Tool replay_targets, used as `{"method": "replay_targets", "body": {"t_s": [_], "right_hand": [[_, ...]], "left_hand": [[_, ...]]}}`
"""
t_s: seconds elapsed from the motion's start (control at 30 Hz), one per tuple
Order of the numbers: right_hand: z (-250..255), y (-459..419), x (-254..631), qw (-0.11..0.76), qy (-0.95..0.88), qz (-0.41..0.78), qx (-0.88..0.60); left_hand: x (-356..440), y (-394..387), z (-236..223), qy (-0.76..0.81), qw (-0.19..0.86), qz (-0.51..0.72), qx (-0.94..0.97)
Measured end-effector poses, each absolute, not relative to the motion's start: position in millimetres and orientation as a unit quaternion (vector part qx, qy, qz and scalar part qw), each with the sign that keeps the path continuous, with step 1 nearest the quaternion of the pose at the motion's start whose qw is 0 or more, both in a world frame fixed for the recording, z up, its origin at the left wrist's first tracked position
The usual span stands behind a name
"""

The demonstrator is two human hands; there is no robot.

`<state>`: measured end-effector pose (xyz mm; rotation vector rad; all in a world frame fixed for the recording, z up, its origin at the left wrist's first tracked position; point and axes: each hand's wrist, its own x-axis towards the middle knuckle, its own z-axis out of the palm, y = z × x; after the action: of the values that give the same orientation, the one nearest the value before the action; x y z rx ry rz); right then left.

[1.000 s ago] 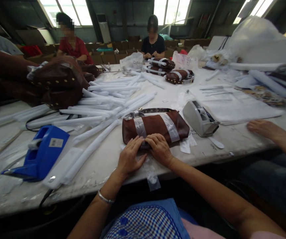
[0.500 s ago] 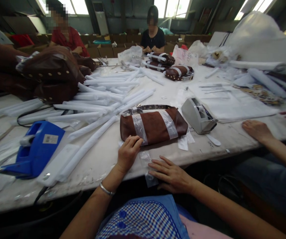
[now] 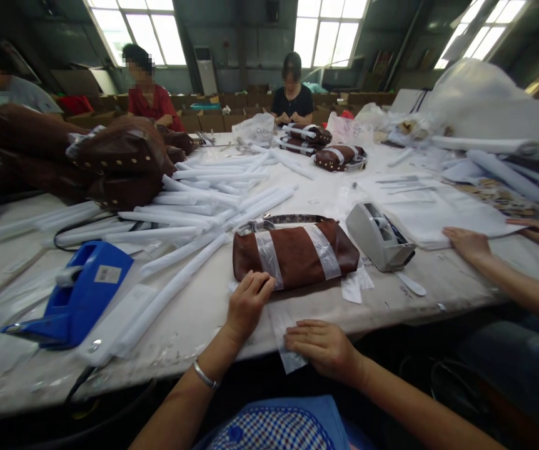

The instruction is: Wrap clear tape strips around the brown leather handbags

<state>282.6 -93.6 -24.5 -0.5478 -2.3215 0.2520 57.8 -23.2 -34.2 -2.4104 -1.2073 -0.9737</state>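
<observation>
A brown leather bag with two clear tape bands lies on the white table in front of me. My left hand rests at its near left corner, fingers curled against the bag's edge by a tape band. My right hand lies flat at the table's near edge, fingers pressed on a clear plastic strip that hangs over the edge.
A blue tape dispenser stands at the left, a grey one to the right of the bag. Several white paper rolls cover the middle. Brown bags pile up at the left. A co-worker's hand rests on paper at the right; other people sit at the far end.
My right hand left the bag and dropped back to the table's near edge onto the plastic strip. My left hand stayed at the bag's corner. The co-worker's hand shifted left.
</observation>
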Motion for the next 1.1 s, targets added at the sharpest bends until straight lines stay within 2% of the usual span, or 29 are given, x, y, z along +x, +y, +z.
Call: {"method": "replay_targets", "body": {"t_s": [0.17,0.3,0.5,0.63,0.83,1.1], "right_hand": [[17,-64,280,0.397,-0.881,0.115,-0.229],[44,-27,273,0.406,-0.851,0.15,-0.297],[50,24,253,0.378,-0.795,0.263,-0.395],[42,54,243,0.36,-0.803,0.19,-0.435],[28,73,237,0.338,-0.856,0.045,-0.388],[26,86,233,0.298,-0.825,0.032,-0.479]], "left_hand": [[61,-24,-35,-0.415,0.127,-0.345,-0.833],[59,-27,-34,-0.408,0.117,-0.344,-0.838],[51,-31,-41,-0.38,0.08,-0.386,-0.837],[49,-30,-43,-0.392,0.075,-0.406,-0.822],[50,-27,-43,-0.394,0.127,-0.393,-0.821],[54,-29,-35,-0.408,0.096,-0.333,-0.845]]}}
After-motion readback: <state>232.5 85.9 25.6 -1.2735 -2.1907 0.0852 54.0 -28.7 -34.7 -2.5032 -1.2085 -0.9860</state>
